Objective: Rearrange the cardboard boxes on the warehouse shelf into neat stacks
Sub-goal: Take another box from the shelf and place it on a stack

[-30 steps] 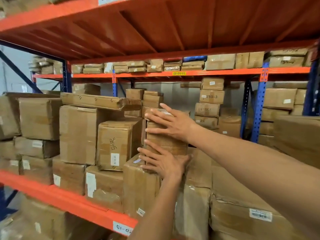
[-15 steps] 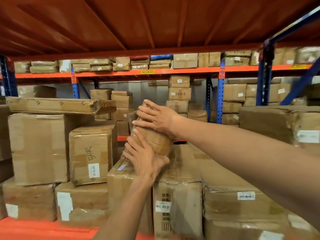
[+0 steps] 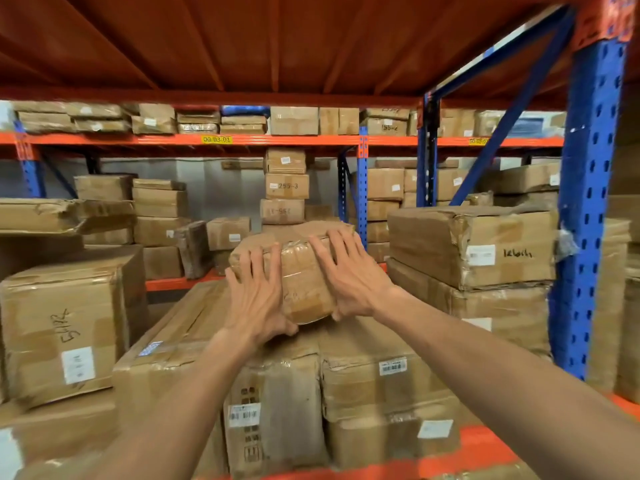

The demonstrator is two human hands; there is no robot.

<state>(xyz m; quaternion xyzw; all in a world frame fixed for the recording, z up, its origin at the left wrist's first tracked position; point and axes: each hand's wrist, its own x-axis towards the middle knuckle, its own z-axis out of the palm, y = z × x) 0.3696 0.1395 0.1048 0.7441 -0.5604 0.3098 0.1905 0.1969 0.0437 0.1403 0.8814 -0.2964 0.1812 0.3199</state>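
We view the warehouse shelf (image 3: 478,441), its orange beam running along six o'clock. Large cardboard boxes (image 3: 374,382) fill the centre; at three o'clock stands a two-box stack (image 3: 471,247), at nine o'clock a box marked in pen (image 3: 62,334). At centre, a small taped box (image 3: 299,271) rests on the large ones, our left hand (image 3: 256,299) and right hand (image 3: 349,275) spread flat against its near face, thumbs under its lower edge.

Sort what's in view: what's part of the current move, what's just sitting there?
In play:
left hand
right hand
taped parcel, gripped by both hands
long boxes under it

Sitting there:
box marked 5412
two-box stack at right
boxes on the far rack
blue upright
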